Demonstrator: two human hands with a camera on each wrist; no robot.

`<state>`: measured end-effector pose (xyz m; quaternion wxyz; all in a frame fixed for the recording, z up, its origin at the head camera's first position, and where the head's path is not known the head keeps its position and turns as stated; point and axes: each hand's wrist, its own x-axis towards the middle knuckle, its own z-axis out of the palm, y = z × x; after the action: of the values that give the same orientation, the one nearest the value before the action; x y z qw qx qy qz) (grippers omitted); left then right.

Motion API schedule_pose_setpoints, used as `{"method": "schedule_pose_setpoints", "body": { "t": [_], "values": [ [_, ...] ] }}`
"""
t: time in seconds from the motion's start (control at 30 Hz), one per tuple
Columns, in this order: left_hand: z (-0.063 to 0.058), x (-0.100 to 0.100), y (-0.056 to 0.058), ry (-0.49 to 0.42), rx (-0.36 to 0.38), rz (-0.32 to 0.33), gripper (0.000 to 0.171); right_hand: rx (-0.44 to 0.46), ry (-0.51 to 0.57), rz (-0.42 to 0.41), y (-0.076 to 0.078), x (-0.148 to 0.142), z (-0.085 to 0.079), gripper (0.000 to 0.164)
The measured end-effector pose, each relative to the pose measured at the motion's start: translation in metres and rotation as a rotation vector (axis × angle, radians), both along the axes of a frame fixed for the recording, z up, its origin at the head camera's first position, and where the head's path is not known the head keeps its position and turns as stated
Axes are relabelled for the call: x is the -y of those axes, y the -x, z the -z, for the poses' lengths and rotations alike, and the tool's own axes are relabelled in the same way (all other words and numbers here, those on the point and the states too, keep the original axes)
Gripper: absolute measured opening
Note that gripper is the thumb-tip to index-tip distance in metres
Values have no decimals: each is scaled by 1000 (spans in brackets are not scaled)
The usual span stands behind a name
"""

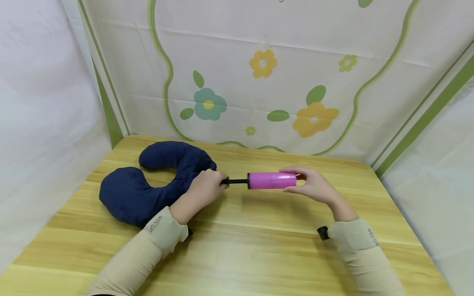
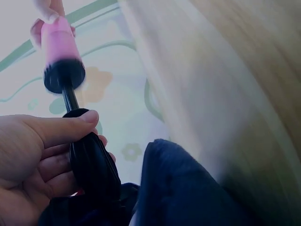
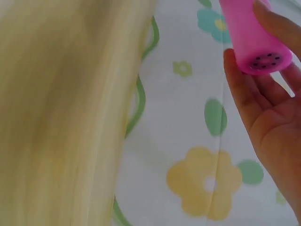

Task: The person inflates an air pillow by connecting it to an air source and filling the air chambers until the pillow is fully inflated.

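A pink hand air pump [image 1: 272, 181] lies level between my two hands, above the table. Its thin black rod [image 1: 238, 181] shows on the left, out of the barrel's black collar [image 2: 64, 75]. My left hand [image 1: 205, 187] grips the black end piece [image 2: 94, 165] at the rod's tip, thumb on top and fingers wrapped round it. Right beside that hand is a navy U-shaped neck pillow [image 1: 127, 195], partly covered by the left forearm. My right hand [image 1: 314, 186] holds the barrel's far end between thumb and fingers; small dark holes dot that end's face.
The wooden table [image 1: 237, 255] runs up to a white cloth backdrop [image 1: 229, 53] printed with flowers. White cloth sides stand at left and right. A small black device [image 1: 323, 233] sticks out from the right sleeve's cuff.
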<state>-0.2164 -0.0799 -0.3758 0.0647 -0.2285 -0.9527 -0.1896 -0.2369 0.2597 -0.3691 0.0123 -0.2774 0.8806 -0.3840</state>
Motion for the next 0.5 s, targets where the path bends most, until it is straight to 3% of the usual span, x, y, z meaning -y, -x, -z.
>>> {"method": "schedule_pose_setpoints", "body": {
  "t": [0.1,0.2,0.4,0.5],
  "values": [
    [0,3,-1,1,12,7,16,26,-15,27,-1,-21,-1,51],
    [1,3,-2,9,-5,14,17,8,-34,14,-4,-24,3,49],
    [6,-4,-6,71,-126,16,22,-34,-27,-106,-9,20,21,47],
    [8,-9,-7,61,-162,8,18,-55,-27,-124,-13,38,22,47]
  ]
}}
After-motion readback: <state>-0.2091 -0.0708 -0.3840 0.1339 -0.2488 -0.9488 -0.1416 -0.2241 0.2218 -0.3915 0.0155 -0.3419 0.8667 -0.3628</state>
